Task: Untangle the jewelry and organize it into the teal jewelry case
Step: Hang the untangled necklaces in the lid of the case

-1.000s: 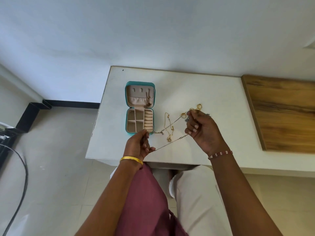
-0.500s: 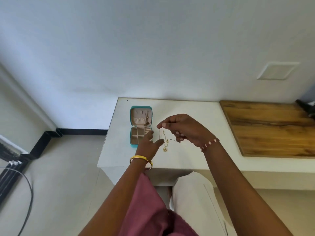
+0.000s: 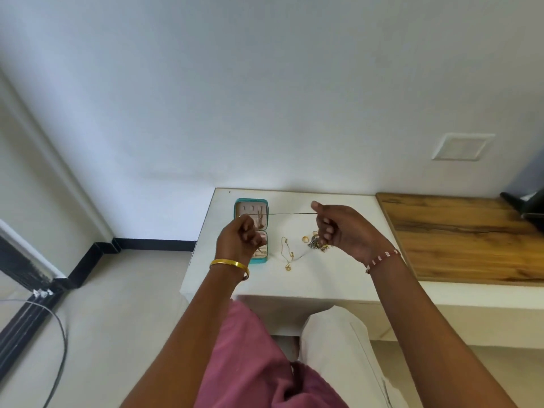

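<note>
No brand, label or writing can be read on anything here.

Both hands are raised above the white table (image 3: 338,278) with a thin chain (image 3: 291,213) pulled taut and level between them. The left hand (image 3: 238,241) is curled nearly into a fist, thumb and fingertips pinched on the chain's left end; a gold bangle (image 3: 228,264) sits on that wrist. The right hand (image 3: 343,229) pinches the other end between thumb and forefinger, the remaining fingers bent loosely inward; a beaded bracelet (image 3: 382,259) circles that wrist.

The teal case (image 3: 251,231) lies open near the table's left edge, lid part toward the wall, tray part toward the person and partly hidden by the left hand. What lies in its compartments is too small to tell.

On the table between the hands lies a gold necklace (image 3: 287,254) in a loose heap, just right of the case. Further right, a gold ring (image 3: 305,239) and a small dark tangle (image 3: 318,245) sit close together, partly under the right hand.

The tabletop near the front edge is bare, as is the strip by the wall behind the chain. To the right a wooden panel (image 3: 465,237) adjoins the white surface. The left edge drops to open floor, where a cable (image 3: 59,348) trails
</note>
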A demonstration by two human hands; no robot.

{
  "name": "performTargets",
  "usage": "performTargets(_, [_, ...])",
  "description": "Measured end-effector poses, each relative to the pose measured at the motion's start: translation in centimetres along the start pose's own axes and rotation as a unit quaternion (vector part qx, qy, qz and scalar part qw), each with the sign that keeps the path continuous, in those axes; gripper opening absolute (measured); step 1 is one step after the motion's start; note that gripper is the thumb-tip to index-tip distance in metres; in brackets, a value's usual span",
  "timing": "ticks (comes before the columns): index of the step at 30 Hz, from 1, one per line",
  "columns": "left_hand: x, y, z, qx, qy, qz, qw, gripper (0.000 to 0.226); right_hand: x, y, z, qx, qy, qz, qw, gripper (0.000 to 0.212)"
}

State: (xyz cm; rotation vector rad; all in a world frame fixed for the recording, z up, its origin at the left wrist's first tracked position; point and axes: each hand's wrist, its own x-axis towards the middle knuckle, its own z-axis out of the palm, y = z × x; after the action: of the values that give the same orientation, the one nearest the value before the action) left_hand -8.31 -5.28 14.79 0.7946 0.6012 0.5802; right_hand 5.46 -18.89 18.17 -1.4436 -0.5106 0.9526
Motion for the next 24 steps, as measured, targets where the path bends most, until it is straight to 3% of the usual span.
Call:
performTargets(3, [-0.4, 0.5, -1.5, -0.055, -0.017, -0.010, 0.998, 0.047, 0.1, 1.7, -0.8, 0.190, 0.013, 0.008, 0.982, 0.042])
performTargets(6, [-0.7, 0.5, -2.7, -0.074, -0.013, -0.018, 0.997, 0.049, 0.0, 3.0, -1.4, 0.291, 0.034, 0.004, 0.956, 0.040])
performTargets(11, [-0.9, -0.1, -3.3, -0.085, -0.012, -0.054, 0.995, 0.048, -0.4, 3.5, -1.2, 0.311, 0.028, -0.009, 0.950, 0.030])
performTargets(15, [-1.3, -0.7, -3.1, -0.045, -0.026, -0.074, 0.996, 0.033, -1.1, 3.0, -1.0, 0.308, -0.002, -0.030, 0.951, 0.023])
performTargets(19, [-1.5, -1.2, -2.7, 0.044, -0.039, -0.066, 0.996, 0.022, -1.7, 2.5, -0.5, 0.303, -0.037, -0.050, 0.951, 0.031])
performTargets(24, [-1.9, -1.9, -1.7, 0.220, -0.052, -0.009, 0.974, 0.027, -2.5, 1.8, 1.0, 0.294, -0.081, -0.103, 0.947, 0.039])
